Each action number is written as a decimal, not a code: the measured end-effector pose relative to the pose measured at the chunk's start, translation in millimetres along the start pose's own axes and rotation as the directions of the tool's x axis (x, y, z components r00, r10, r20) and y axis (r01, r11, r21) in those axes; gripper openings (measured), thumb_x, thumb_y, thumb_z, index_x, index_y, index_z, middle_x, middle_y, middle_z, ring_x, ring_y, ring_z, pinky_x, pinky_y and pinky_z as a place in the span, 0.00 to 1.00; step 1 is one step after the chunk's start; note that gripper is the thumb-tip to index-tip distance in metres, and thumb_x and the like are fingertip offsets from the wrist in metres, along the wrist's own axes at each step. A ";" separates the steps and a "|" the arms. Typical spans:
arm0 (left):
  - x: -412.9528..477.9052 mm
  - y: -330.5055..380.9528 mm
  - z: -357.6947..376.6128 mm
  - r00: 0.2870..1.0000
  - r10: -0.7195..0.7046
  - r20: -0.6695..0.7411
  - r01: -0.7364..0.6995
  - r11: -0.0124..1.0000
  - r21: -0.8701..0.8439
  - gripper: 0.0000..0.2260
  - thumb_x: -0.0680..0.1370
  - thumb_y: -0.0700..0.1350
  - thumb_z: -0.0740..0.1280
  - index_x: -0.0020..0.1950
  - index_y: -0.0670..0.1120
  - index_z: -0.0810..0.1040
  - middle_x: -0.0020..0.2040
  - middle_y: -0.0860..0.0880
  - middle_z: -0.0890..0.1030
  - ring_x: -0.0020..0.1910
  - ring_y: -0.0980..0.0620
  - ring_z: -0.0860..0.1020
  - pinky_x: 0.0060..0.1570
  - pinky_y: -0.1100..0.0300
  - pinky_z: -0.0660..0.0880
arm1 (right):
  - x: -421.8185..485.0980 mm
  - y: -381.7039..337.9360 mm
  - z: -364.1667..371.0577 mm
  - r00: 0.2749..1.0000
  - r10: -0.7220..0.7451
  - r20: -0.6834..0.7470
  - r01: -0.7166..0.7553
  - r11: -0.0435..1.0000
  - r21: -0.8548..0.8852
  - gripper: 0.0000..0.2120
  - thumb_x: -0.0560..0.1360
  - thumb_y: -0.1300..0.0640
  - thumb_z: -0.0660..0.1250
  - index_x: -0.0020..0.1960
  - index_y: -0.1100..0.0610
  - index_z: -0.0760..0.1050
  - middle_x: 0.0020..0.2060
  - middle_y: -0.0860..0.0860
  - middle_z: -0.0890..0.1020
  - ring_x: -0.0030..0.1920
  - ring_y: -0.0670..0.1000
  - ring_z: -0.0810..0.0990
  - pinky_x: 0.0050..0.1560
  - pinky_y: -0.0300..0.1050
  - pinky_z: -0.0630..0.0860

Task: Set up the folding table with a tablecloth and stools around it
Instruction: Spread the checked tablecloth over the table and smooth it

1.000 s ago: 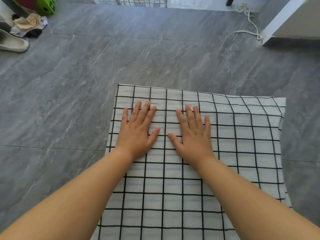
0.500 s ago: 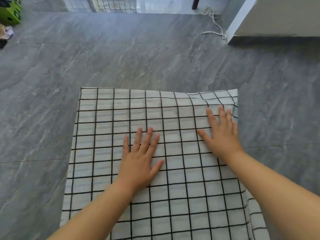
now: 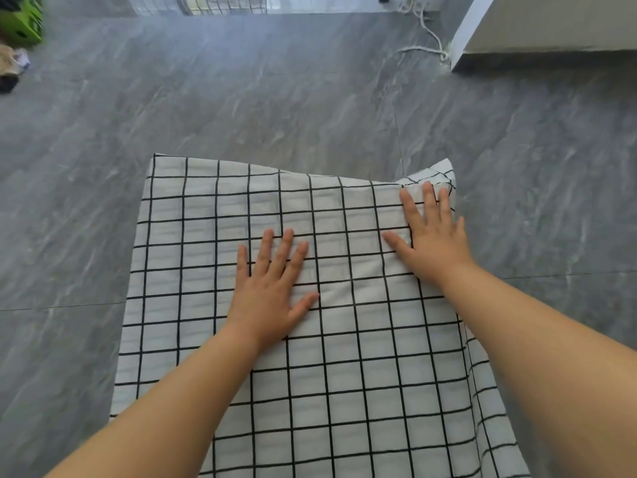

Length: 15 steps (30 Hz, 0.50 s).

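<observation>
Grey marbled floor tiles (image 3: 275, 98) spread wide on the left, far and right sides of the checked tablecloth (image 3: 241, 208), leaving open room on all three. That cloth, white with a black grid, lies spread over a flat top that it hides completely. Its left edge runs straight from near to far and its far edge is fairly even, but the far right corner is rumpled and stands up a little. Along the near right side it drapes down over the edge.

Both hands are released and grasp nothing. The left hand (image 3: 272, 298) lies flat near the middle of the cloth with its fingers straight and slightly spread. The right hand (image 3: 434, 243) lies flat at the far right, its fingertips just short of the rumpled corner and its outer side at the cloth's right edge.

Well apart at the far right stands a white panel (image 3: 551, 25), with a white cord (image 3: 424, 50) trailing on the floor beside its foot. A wire grid (image 3: 224, 3) crosses the far edge. At the far left sit a green box (image 3: 20, 22) and some crumpled items (image 3: 10, 60), too blurred to identify
</observation>
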State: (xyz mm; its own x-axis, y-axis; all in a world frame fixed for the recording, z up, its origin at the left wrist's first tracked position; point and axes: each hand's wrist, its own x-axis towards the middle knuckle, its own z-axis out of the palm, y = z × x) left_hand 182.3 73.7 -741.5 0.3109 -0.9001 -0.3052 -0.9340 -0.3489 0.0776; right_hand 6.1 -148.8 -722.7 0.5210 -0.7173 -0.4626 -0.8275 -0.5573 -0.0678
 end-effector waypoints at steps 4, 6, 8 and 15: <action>-8.9 -0.4 -8.3 0.992 0.032 -0.118 -0.040 0.997 -0.064 0.33 0.78 0.65 0.43 0.78 0.49 0.44 0.79 0.48 0.44 0.77 0.46 0.43 0.72 0.38 0.44 | -25.2 -19.2 5.1 0.956 -0.134 -0.260 0.146 0.989 0.026 0.38 0.76 0.33 0.44 0.79 0.51 0.41 0.78 0.56 0.41 0.77 0.57 0.38 0.75 0.60 0.40; -23.9 -0.1 -14.1 0.978 0.041 -0.204 -0.074 0.985 -0.158 0.31 0.79 0.62 0.46 0.78 0.47 0.52 0.78 0.47 0.52 0.77 0.47 0.50 0.72 0.39 0.47 | -52.5 -33.4 15.8 0.916 -0.207 -0.344 0.247 0.966 0.077 0.36 0.77 0.36 0.47 0.79 0.54 0.45 0.78 0.56 0.44 0.78 0.57 0.40 0.75 0.59 0.42; -49.8 0.7 -13.5 0.971 0.016 -0.238 -0.065 0.978 -0.198 0.29 0.79 0.61 0.49 0.76 0.47 0.58 0.77 0.47 0.58 0.76 0.46 0.54 0.72 0.38 0.49 | -85.3 -44.9 31.1 0.909 -0.239 -0.341 0.296 0.947 0.126 0.35 0.78 0.37 0.48 0.79 0.53 0.45 0.78 0.56 0.44 0.78 0.56 0.40 0.76 0.60 0.42; -173.6 -13.9 36.8 0.989 -0.145 -0.024 0.141 0.984 -0.105 0.34 0.78 0.66 0.45 0.78 0.47 0.54 0.79 0.46 0.51 0.77 0.43 0.50 0.71 0.37 0.48 | -185.1 -63.1 99.9 0.946 -0.257 -0.196 0.277 0.957 0.082 0.33 0.79 0.37 0.46 0.79 0.52 0.49 0.78 0.57 0.48 0.78 0.60 0.44 0.73 0.65 0.48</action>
State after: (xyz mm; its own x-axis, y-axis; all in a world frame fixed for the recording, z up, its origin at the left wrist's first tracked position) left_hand 134.8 244.5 -724.6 0.4468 -0.8463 -0.2899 -0.8569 -0.4980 0.1333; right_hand -59.0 60.9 -721.1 0.7468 -0.6174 -0.2470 -0.6650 -0.6979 -0.2659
